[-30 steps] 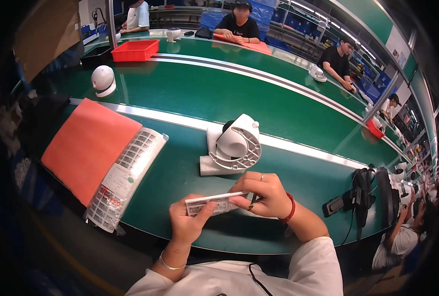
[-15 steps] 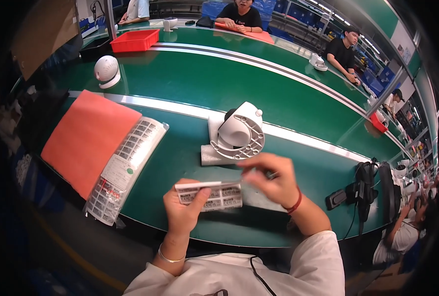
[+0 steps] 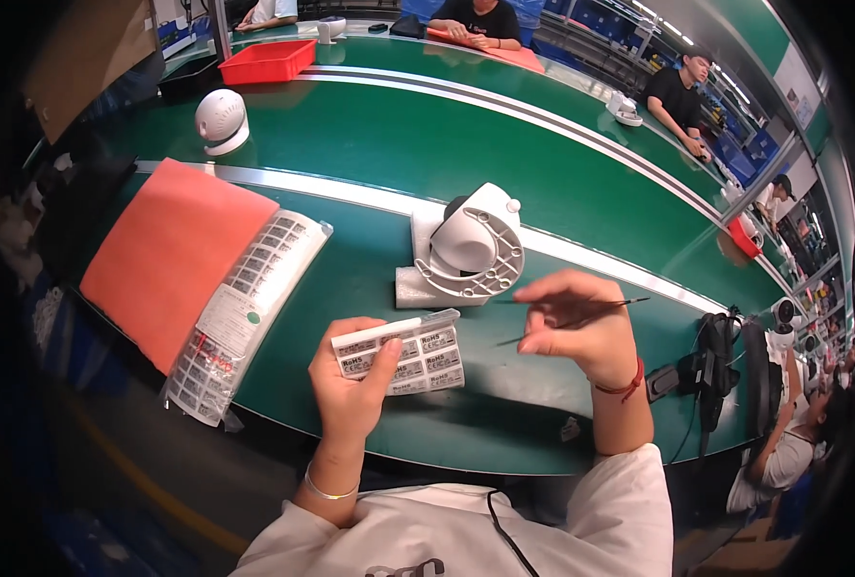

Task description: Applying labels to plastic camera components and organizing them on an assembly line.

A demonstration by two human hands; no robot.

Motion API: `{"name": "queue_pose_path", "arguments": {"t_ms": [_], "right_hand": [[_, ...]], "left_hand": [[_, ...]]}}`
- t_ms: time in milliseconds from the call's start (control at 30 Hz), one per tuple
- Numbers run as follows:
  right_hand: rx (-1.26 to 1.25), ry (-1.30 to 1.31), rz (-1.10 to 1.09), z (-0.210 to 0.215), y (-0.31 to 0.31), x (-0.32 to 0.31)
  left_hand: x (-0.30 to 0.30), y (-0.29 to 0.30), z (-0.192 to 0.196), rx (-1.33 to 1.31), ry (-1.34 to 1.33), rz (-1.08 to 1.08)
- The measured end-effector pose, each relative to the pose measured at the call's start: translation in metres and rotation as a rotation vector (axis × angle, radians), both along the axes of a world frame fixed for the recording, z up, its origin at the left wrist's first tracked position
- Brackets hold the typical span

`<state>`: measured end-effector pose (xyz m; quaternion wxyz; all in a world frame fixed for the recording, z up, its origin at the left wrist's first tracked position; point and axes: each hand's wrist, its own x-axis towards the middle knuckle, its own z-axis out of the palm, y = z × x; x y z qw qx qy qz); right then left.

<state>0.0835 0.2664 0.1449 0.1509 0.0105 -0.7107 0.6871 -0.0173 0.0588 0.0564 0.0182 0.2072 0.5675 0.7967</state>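
My left hand [image 3: 353, 389] is closed on a sheet of labels [image 3: 403, 363], a small white strip with rows of grey printed stickers. The thumb presses on its face, and the upper edge is folded over. To its right, my right hand [image 3: 577, 322] is closed round dark tweezers [image 3: 623, 303], whose thin tip points toward the sheet without touching it. Just beyond both hands stands a white camera-like device [image 3: 471, 245] with a round head and a ribbed curved base. It rests against a white foam block [image 3: 429, 288].
On the left, an orange sheet [image 3: 173, 255] lies partly over bagged label sheets [image 3: 269, 269]. Farther off are another white device [image 3: 223, 123] and a red tray [image 3: 269, 62]. Black cables and an adapter [image 3: 706, 370] lie at the right. Several people sit around the green table [image 3: 370, 130].
My right hand has moved right, away from the label sheet, and the tweezers now show clearly. The sheet has tilted, showing more of its rows. The view has shifted slightly.
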Motion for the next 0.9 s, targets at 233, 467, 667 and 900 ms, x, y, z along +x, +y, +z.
{"name": "queue_pose_path", "arguments": {"t_ms": [233,467,667,900], "right_hand": [[0.427,0.057,-0.024,0.002,-0.019,0.004],[0.792,0.376,-0.084,-0.009,-0.021,-0.01],[0.827,0.377,-0.105,-0.011,-0.019,-0.013],[1.012,0.491,-0.4,-0.013,-0.005,-0.006]], "left_hand": [[-0.002,0.001,-0.003,0.019,-0.015,-0.044],[-0.002,-0.002,-0.003,0.011,-0.004,-0.074],[-0.002,-0.006,-0.004,-0.058,0.032,-0.117],[0.002,-0.03,-0.035,-0.247,-0.015,-0.148]]}}
